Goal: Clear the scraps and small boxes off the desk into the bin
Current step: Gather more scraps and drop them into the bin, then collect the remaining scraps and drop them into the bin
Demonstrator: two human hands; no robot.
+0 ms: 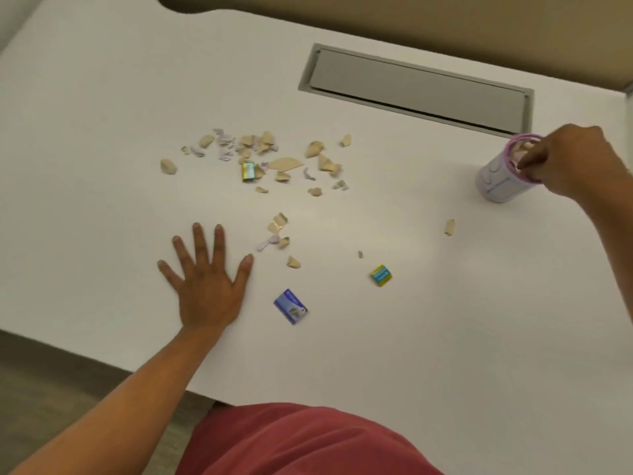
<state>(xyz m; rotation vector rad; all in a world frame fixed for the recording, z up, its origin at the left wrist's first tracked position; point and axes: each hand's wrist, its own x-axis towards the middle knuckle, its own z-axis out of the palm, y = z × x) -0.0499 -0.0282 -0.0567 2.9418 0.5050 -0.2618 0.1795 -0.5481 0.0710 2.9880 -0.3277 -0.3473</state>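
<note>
Two hands out, left hand (205, 286) flat on counter (102, 132), fingers spread, scraps (267, 156) beyond it, right hand (565, 162) fingers curled at bin (496, 180) rim, hold unclear.

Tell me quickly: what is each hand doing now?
Left hand: open, flat on the desk, holding nothing.
Right hand: fingers curled at the bin rim; whether it holds anything cannot be told.

Head view, looking steeply down, close over desk (102, 97)
</note>
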